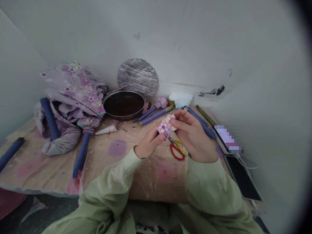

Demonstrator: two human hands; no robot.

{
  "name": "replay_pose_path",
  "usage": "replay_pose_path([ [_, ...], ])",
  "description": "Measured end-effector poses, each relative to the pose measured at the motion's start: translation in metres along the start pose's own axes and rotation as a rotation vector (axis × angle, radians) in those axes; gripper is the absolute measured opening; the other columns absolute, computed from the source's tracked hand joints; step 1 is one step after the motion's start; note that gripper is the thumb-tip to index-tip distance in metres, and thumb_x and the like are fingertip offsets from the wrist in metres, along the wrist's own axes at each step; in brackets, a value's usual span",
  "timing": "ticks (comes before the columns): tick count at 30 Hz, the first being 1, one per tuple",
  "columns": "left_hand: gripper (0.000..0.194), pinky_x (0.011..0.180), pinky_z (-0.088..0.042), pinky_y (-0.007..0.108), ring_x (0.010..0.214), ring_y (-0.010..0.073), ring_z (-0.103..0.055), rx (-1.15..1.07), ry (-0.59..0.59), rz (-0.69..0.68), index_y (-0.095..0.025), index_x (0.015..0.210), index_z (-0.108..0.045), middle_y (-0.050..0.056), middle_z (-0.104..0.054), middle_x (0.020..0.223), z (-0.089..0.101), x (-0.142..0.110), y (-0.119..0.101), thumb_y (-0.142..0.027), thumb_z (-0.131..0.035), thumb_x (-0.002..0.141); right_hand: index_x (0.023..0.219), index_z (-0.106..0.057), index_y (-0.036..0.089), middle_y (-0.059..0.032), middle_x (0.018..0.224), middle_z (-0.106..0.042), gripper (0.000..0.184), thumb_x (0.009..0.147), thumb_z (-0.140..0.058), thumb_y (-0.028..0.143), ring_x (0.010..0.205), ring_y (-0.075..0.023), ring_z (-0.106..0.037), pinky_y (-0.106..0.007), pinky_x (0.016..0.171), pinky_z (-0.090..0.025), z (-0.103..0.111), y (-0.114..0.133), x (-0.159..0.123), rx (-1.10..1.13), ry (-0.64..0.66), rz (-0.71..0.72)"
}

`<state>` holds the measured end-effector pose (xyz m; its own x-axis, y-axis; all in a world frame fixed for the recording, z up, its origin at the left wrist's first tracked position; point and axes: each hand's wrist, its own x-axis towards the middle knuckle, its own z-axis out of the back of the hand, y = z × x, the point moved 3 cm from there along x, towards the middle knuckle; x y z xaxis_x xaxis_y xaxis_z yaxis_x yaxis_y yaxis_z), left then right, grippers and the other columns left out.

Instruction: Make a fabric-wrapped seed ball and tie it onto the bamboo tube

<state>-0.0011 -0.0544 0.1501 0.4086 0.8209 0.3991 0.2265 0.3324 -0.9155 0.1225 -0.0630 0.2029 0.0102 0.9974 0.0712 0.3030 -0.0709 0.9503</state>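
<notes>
A small piece of pink and white flowered fabric [165, 126] is held up between my two hands above the table. My left hand [149, 143] grips its lower left side with the thumb in front. On the other side, my right hand [195, 136] pinches the upper right edge between thumb and fingers. Whether anything is wrapped inside the fabric, I cannot tell. Just below it lie scissors [177, 152] with one red and one yellow handle, their tips partly hidden behind the fabric and hands.
A dark pan [124, 104] stands at the back before a round silver mat [137, 77]. Flowered cloth [75, 84] heaps at left near blue-wrapped sticks [81, 152]. A white cone [106, 129] lies mid-table. Two phones, one lit [226, 139] and one dark [242, 177], lie right.
</notes>
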Motion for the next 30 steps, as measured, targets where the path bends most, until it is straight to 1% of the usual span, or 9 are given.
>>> replay_pose_path([
  [3, 0.069, 0.064, -0.048, 0.032, 0.076, 0.0205, -0.059, 0.011, -0.027, -0.004, -0.016, 0.109, -0.06, 0.008, -0.062, 0.078, 0.001, 0.0, 0.001, -0.072, -0.033, 0.079, 0.079, -0.058, 0.022, 0.0034, 0.079, -0.055, 0.023, 0.062, -0.074, 0.019, 0.073, -0.0097, -0.055, -0.023, 0.065, -0.049, 0.001, -0.002, -0.002, 0.031, -0.033, -0.013],
  [8, 0.056, 0.073, -0.048, 0.033, 0.081, 0.0207, -0.058, 0.046, -0.106, 0.035, -0.017, 0.082, -0.064, 0.005, -0.057, 0.064, 0.001, 0.0, 0.002, -0.063, -0.033, 0.085, 0.077, -0.059, 0.022, 0.0034, 0.079, -0.055, 0.019, 0.064, -0.072, 0.019, 0.07, -0.0096, -0.055, -0.024, 0.063, -0.048, 0.0, -0.007, -0.006, 0.046, -0.03, -0.018],
  [10, 0.054, 0.074, -0.048, 0.033, 0.08, 0.02, -0.058, 0.034, -0.12, 0.044, -0.017, 0.079, -0.063, 0.004, -0.056, 0.064, 0.0, 0.0, 0.003, -0.062, -0.033, 0.086, 0.076, -0.06, 0.023, 0.0036, 0.079, -0.057, 0.015, 0.066, -0.071, 0.021, 0.067, -0.0102, -0.055, -0.026, 0.061, -0.048, 0.0, -0.009, -0.007, 0.041, 0.0, -0.004],
  [14, 0.053, 0.067, -0.048, 0.03, 0.074, 0.0178, -0.056, 0.008, -0.125, 0.053, -0.017, 0.094, -0.059, 0.003, -0.055, 0.068, 0.0, -0.001, 0.007, -0.062, -0.033, 0.085, 0.074, -0.065, 0.023, 0.0022, 0.074, -0.062, 0.007, 0.069, -0.069, 0.025, 0.065, -0.0119, -0.056, -0.029, 0.062, -0.047, 0.0, -0.015, -0.009, 0.012, 0.047, -0.016],
  [18, 0.046, 0.06, -0.045, 0.024, 0.067, 0.0118, -0.052, -0.038, -0.147, 0.057, -0.021, 0.115, -0.042, 0.001, -0.053, 0.079, -0.001, -0.004, 0.012, -0.057, -0.036, 0.088, 0.076, -0.069, 0.024, 0.001, 0.073, -0.064, 0.01, 0.068, -0.071, 0.03, 0.066, -0.013, -0.057, -0.031, 0.064, -0.048, 0.003, -0.019, -0.011, -0.024, 0.049, -0.028],
  [21, 0.045, 0.058, -0.043, 0.022, 0.064, 0.0088, -0.049, -0.056, -0.135, 0.0, -0.026, 0.123, -0.034, 0.001, -0.05, 0.089, -0.002, -0.004, 0.012, -0.054, -0.038, 0.088, 0.079, -0.071, 0.026, 0.0008, 0.079, -0.065, 0.009, 0.071, -0.07, 0.03, 0.069, -0.013, -0.058, -0.031, 0.065, -0.049, 0.005, -0.018, -0.012, -0.049, 0.068, 0.01],
  [25, 0.046, 0.063, -0.044, 0.024, 0.067, 0.0095, -0.05, -0.031, -0.124, -0.045, -0.029, 0.128, -0.03, 0.002, -0.049, 0.094, -0.002, -0.004, 0.012, -0.053, -0.036, 0.089, 0.079, -0.072, 0.028, 0.0005, 0.094, -0.063, 0.007, 0.072, -0.07, 0.026, 0.077, -0.0124, -0.059, -0.029, 0.067, -0.05, 0.005, -0.014, -0.012, -0.062, 0.056, 0.092],
  [28, 0.051, 0.069, -0.045, 0.027, 0.073, 0.0119, -0.052, -0.006, -0.13, -0.033, -0.028, 0.128, -0.03, 0.004, -0.052, 0.099, -0.002, -0.003, 0.012, -0.058, -0.034, 0.088, 0.079, -0.073, 0.027, -0.0001, 0.101, -0.06, 0.008, 0.073, -0.069, 0.023, 0.083, -0.0132, -0.059, -0.028, 0.069, -0.052, 0.003, -0.009, -0.01, -0.101, 0.029, 0.137],
  [30, 0.055, 0.072, -0.046, 0.029, 0.076, 0.0135, -0.053, -0.011, -0.143, -0.032, -0.026, 0.127, -0.032, 0.006, -0.054, 0.099, -0.002, -0.003, 0.011, -0.063, -0.03, 0.086, 0.079, -0.073, 0.026, -0.0007, 0.102, -0.06, 0.009, 0.074, -0.068, 0.022, 0.087, -0.014, -0.059, -0.028, 0.07, -0.052, 0.001, -0.006, -0.009, -0.139, 0.05, 0.136],
])
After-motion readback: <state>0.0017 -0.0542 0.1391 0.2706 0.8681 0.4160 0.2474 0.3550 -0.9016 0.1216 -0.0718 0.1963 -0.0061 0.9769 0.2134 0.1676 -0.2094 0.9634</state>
